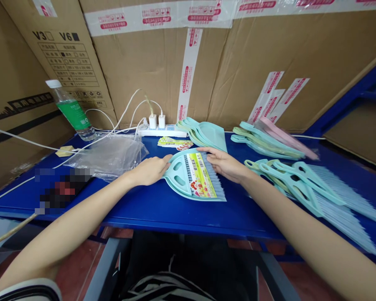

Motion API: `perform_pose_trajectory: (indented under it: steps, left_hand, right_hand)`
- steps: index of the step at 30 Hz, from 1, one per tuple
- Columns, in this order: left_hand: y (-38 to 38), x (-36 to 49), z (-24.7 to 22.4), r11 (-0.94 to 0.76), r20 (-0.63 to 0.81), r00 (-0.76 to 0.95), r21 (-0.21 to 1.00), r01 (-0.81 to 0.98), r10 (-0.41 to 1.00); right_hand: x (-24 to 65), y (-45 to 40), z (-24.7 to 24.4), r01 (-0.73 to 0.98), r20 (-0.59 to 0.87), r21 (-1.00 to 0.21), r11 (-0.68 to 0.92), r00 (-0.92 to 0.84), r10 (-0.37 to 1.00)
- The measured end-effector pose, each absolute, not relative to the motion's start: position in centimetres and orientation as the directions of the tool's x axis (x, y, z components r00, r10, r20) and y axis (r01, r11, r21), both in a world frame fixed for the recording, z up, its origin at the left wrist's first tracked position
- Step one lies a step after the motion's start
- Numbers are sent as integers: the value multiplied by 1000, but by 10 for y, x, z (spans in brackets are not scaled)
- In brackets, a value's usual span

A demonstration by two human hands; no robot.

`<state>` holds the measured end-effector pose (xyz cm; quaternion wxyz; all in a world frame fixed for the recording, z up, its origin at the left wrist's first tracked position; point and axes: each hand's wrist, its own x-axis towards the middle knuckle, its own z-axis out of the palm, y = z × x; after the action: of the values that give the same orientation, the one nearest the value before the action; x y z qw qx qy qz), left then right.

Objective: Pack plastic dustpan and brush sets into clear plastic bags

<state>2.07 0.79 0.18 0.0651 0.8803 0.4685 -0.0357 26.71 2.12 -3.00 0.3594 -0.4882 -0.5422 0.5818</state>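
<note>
A light-blue dustpan (178, 188) with a brush (219, 190) laid in it is held just above or on the blue table. A printed label card (201, 175) lies across the bristles. My left hand (151, 170) is closed on the handle end of the dustpan set at its left. At the upper right edge of the set, my right hand (223, 164) grips it near the card and bristles, its fingertips partly hidden.
More dustpans (211, 133) stand behind, beside label cards (175, 143). Wrapped pans (269, 140) and several brushes (303, 188) lie right. Clear plastic bags (113, 154), a bottle (73, 113), a power strip (169, 131) and white cables are at the left and back.
</note>
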Motion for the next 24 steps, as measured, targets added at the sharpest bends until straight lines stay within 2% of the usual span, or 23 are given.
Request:
perform_pose_trajectory:
  steps: [5,14,24]
  left_hand:
    - [6,22,5,-533,-153,538,80,843,829]
    - [7,21,3,-556,-119,562,80,827,818]
    - [8,21,2,-556,-123,559,61,829,820]
  right_hand:
    - [263,17,-24,100,-211,-976,-192,-237,948]
    - [264,16,-23,111,-241,-969,-220,-238,941]
    - [267,19,-27,78,-226,-974,-213,-268,937]
